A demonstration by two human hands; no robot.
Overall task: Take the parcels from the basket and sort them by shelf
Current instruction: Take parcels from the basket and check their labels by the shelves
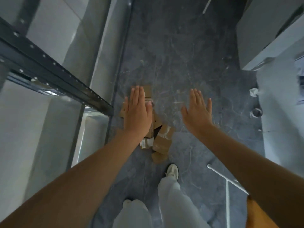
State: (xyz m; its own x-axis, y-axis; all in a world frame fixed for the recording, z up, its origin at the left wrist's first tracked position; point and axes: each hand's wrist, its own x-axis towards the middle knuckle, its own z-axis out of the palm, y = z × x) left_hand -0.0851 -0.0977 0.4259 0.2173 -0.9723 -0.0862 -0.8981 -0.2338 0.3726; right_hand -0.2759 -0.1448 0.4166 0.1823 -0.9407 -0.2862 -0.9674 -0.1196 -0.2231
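I look straight down an aisle with both arms stretched out, palms down. My left hand (137, 111) is flat, fingers together, holding nothing, and hovers over a heap of torn brown cardboard (162, 141) lying on the dark floor. My right hand (198, 111) is flat too, fingers slightly spread, empty, above bare floor. No whole parcel shows. A white wire frame (227, 183) at lower right may be part of the basket; an orange-brown shape (258, 216) sits beside it.
A dark metal shelf rack (49, 69) with pale boards rises on the left. Grey shelving or boxes (269, 40) stand on the right. My legs in light trousers and a white shoe (171, 171) are below. The dark marbled floor (172, 55) runs ahead.
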